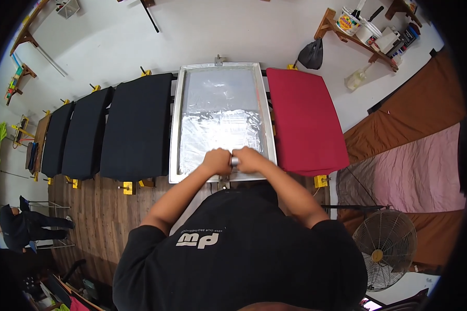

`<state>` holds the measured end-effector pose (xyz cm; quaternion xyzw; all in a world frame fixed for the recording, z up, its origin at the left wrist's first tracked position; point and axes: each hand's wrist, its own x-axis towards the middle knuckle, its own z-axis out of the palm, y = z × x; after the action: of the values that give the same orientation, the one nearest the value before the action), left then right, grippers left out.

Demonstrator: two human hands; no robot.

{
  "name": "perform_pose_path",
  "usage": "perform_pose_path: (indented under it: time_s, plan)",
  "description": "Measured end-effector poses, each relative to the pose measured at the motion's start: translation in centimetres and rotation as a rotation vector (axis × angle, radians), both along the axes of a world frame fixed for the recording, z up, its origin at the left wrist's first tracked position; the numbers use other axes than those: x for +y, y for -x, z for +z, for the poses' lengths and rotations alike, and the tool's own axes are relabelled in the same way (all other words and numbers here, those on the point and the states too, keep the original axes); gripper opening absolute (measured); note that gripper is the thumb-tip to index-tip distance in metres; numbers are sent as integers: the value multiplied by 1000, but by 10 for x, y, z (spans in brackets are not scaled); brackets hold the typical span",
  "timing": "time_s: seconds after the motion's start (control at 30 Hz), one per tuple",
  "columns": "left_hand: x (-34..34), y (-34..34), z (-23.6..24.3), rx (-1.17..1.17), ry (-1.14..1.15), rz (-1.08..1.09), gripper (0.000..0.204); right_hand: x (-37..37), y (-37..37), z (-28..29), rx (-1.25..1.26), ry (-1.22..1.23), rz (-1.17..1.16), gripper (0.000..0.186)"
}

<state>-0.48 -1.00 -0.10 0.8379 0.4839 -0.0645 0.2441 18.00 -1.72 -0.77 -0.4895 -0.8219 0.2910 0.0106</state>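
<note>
A silver-framed printing screen lies flat in front of me, its mesh grey at the far half and shiny with glare nearer me. Over the screen's near end, my left hand and my right hand are side by side, nearly touching. Both are closed around what looks like a squeegee; a short silver piece of its handle shows between them, while my fists hide the rest. Whether its blade touches the mesh cannot be seen.
Black cloth-covered boards line up to the left, and a red cloth-covered board sits close on the right. Yellow clamps stick out below. A fan stands at lower right. A person is at far left.
</note>
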Motion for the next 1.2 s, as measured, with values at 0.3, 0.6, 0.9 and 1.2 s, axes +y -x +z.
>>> perform_pose_path:
  time_s: [0.3,0.6,0.9,1.2]
  plan:
    - [73,-10,-5,-5,-77,73,23,72,6,5,-85,-134,-47,32]
    - [47,-5,-9,-9,10,-61,27,41,5,7,-104,9,16,33]
    - [-23,2,-10,-134,-113,-44,22,-29,7,-2,43,-123,-48,32]
    - [-69,6,-20,-245,-233,-51,42,-74,10,-2,77,-223,-41,44]
